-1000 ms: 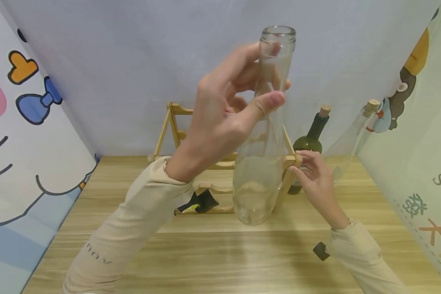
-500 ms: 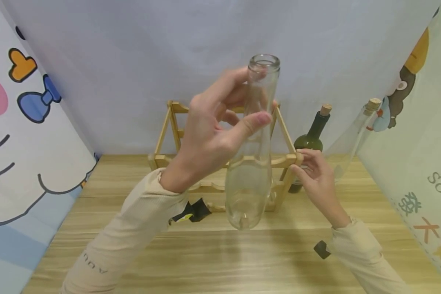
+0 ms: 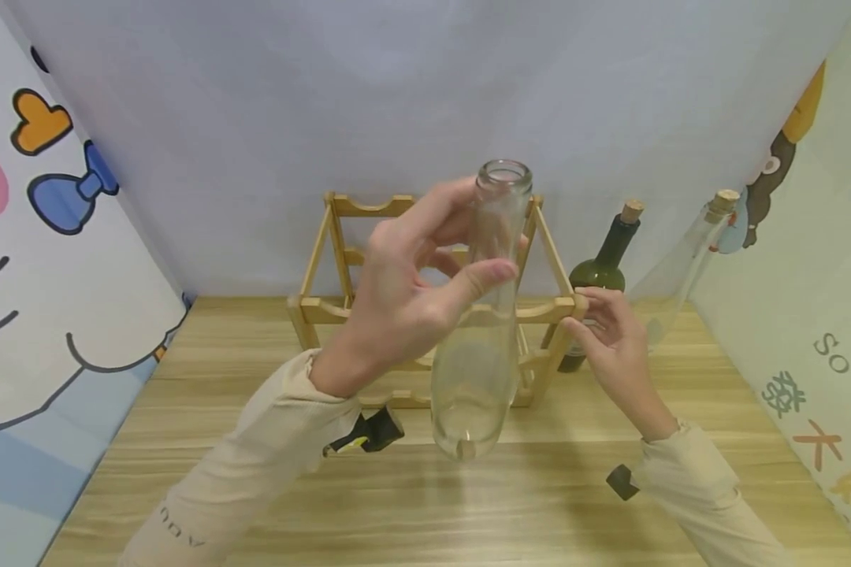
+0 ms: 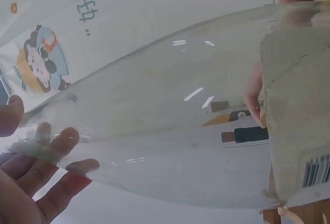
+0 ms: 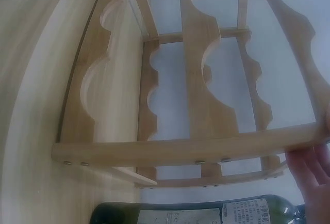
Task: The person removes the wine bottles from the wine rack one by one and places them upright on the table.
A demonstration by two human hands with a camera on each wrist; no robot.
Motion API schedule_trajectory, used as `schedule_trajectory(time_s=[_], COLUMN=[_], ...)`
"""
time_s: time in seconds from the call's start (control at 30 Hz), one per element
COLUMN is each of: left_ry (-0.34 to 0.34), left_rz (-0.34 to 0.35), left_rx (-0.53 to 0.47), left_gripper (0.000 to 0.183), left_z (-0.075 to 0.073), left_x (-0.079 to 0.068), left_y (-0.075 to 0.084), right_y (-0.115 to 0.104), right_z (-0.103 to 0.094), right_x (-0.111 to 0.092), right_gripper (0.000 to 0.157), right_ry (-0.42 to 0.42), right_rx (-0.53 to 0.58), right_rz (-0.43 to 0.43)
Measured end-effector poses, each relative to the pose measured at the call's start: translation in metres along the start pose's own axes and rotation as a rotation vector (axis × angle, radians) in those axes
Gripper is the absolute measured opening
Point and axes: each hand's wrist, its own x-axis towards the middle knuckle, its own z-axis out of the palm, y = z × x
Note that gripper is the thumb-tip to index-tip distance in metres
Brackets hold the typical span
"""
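By its neck, my left hand [image 3: 411, 291] holds a clear glass bottle [image 3: 471, 378], uncorked and nearly upright, in front of a wooden wine rack [image 3: 326, 311]. The left wrist view shows the fingers and thumb round the bottle's narrow end, and a paper label [image 4: 299, 121] with a barcode on its wide body. My right hand [image 3: 613, 339] pinches the rack's upper front right corner. In the right wrist view the rack's scalloped slats [image 5: 206, 79] bear no bottles where they show.
Right of the rack stand a corked green bottle [image 3: 599, 272] and a corked clear bottle [image 3: 674, 268]. A pale curtain [image 3: 255, 142] hangs behind the wooden table [image 3: 269, 488]. Printed panels [image 3: 64, 315] flank both sides.
The left hand has lowered the clear bottle and brought it slightly left, baring more of the rack. My right hand stays at the rack's corner.
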Motion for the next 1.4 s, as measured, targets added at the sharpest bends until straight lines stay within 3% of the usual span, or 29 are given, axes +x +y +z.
schedule_trajectory(time_s=[0.83,1.4], left_ry=[-0.029,-0.047], left_rz=[-0.084,-0.140], left_rx=[0.029,0.052], left_gripper=[0.051,0.051], left_z=[0.003,0.007], left_x=[-0.040,-0.065], left_y=[-0.014,-0.026], right_y=[0.003,0.005], right_z=[-0.001,0.000], right_x=[-0.001,0.000], right_gripper=[0.038,0.040], right_ry=[0.002,0.011], right_rx=[-0.006,0.077], right_rz=[-0.007,-0.030])
